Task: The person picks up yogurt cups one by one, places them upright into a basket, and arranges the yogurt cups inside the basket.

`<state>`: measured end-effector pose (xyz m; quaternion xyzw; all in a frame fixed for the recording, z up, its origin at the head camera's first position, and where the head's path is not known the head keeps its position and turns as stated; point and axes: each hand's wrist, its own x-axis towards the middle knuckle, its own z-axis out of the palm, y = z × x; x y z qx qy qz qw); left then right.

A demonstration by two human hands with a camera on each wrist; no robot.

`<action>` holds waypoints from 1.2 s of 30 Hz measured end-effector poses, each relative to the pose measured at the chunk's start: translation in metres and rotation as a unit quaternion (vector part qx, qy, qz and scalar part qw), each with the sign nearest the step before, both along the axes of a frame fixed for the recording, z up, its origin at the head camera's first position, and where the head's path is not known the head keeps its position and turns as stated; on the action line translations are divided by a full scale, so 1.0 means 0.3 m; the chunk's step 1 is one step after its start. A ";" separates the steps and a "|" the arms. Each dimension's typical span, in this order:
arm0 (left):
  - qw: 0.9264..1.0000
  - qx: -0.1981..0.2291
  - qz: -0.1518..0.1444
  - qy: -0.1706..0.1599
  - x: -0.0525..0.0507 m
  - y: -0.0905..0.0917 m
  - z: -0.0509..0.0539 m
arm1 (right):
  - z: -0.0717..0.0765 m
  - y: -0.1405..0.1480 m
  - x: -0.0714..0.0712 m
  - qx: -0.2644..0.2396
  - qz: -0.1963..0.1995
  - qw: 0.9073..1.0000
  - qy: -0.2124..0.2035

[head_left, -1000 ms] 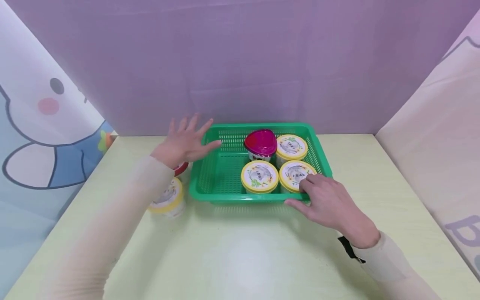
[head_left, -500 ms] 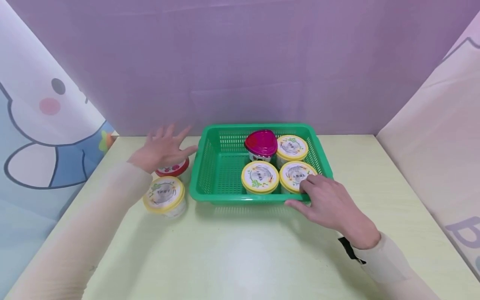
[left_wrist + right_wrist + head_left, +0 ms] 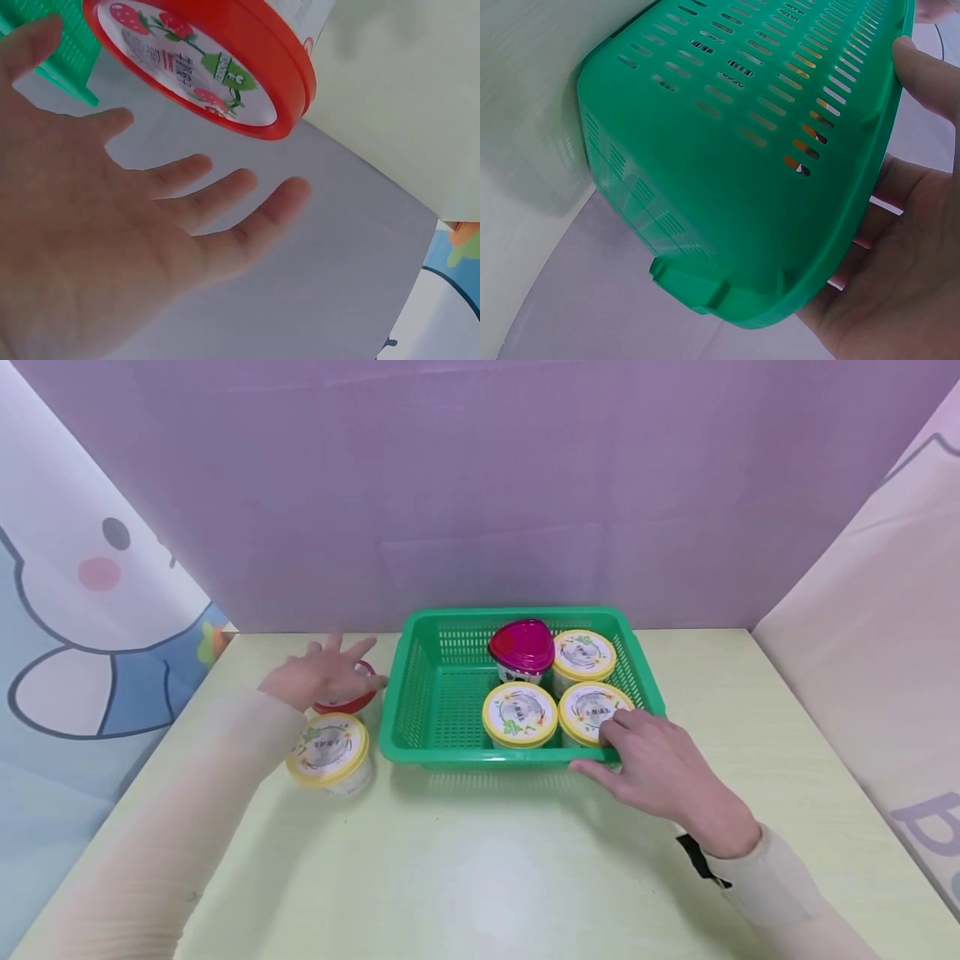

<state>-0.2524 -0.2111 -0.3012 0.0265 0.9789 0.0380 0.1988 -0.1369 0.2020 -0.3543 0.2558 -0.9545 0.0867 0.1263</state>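
My left hand (image 3: 321, 677), fingers spread, hovers over a strawberry-printed tub with a red lid (image 3: 195, 64), left of the green plastic basket (image 3: 442, 755). The left wrist view shows a gap between the fingertips and that lid; in the head view the hand partly covers it. With my right hand (image 3: 663, 768) I grip the basket's front rim near its right corner, thumb outside and fingers over the edge. Inside the basket, toward the right, are a magenta-lidded cup (image 3: 522, 647) and three yellow-lidded tubs: one at the back (image 3: 583, 654), two along the front (image 3: 520, 714).
Another yellow-lidded tub (image 3: 327, 750) stands on the pale table (image 3: 465, 860), just in front of the red-lidded one. A purple cloth (image 3: 495, 493) hangs behind the table, and printed cloths stand at both sides. The basket's left half shows its bare floor.
My left hand has moved left from above the basket's left edge, then lowered over the red-lidded tub. The right hand and the basket have stayed in place.
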 end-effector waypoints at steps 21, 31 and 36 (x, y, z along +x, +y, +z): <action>1.000 0.000 -0.023 0.011 -0.028 -0.011 -0.045 | -0.001 0.000 -0.001 0.003 -0.001 1.000 0.002; 0.999 0.005 -0.028 0.037 -0.046 -0.013 -0.026 | 0.000 0.000 -0.001 0.001 0.002 1.000 0.007; 0.997 0.008 -0.035 0.063 -0.053 -0.009 -0.017 | -0.001 0.000 -0.001 0.001 0.002 1.000 0.006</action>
